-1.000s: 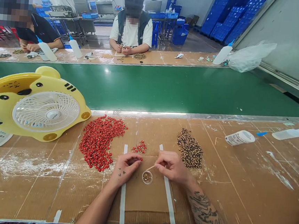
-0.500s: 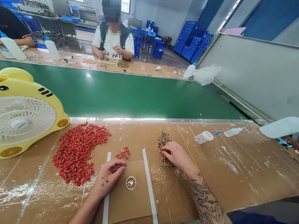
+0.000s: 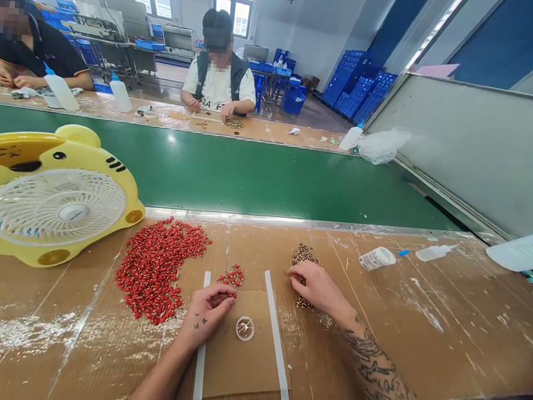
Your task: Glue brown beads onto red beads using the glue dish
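Left grip (image 3: 205, 315) pinched shut on a red bead (image 3: 234, 295), right grip (image 3: 317, 290) loose, fingertips on the speckled brown beads (image 3: 303, 259), small clear cup (image 3: 244, 328) between.

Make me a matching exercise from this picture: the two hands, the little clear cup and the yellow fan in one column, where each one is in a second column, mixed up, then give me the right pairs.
Column one:
1. Left hand
2. Right hand
3. Small clear cup
4. Yellow fan

Column two:
A. On the brown speckled beads
B. Beside the large pile of red beads
C. Between two white tape strips
D. Just below the small red bead cluster

Right pairs: 1-D, 2-A, 3-C, 4-B.
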Action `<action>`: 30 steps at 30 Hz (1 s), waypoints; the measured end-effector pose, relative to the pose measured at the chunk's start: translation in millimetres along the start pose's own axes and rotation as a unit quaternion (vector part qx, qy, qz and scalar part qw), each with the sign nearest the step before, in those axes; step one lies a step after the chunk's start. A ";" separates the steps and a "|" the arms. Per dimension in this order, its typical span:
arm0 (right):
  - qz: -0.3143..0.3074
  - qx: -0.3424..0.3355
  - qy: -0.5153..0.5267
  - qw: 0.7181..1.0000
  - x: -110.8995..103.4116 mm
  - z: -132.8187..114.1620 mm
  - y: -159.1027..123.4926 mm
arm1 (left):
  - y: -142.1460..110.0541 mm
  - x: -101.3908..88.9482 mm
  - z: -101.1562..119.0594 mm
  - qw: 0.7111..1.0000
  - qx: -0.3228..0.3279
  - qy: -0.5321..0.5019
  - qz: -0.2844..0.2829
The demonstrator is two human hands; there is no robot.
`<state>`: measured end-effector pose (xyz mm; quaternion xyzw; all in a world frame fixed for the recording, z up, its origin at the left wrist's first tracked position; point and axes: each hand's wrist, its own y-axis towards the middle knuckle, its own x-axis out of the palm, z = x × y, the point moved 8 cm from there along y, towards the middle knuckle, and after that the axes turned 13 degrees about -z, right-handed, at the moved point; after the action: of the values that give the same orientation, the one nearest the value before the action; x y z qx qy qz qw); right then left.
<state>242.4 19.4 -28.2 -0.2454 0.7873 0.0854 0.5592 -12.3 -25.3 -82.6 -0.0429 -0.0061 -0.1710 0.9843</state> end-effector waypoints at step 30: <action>0.094 -0.079 0.426 0.896 62.7 -87.5 22.5 | -6.0 6.4 24.2 0.985 0.120 0.127 -0.001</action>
<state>142.2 -15.1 -57.7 -0.2262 0.9603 0.0864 0.1382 -8.2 -31.0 -57.9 0.0977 0.0985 -0.1739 0.9749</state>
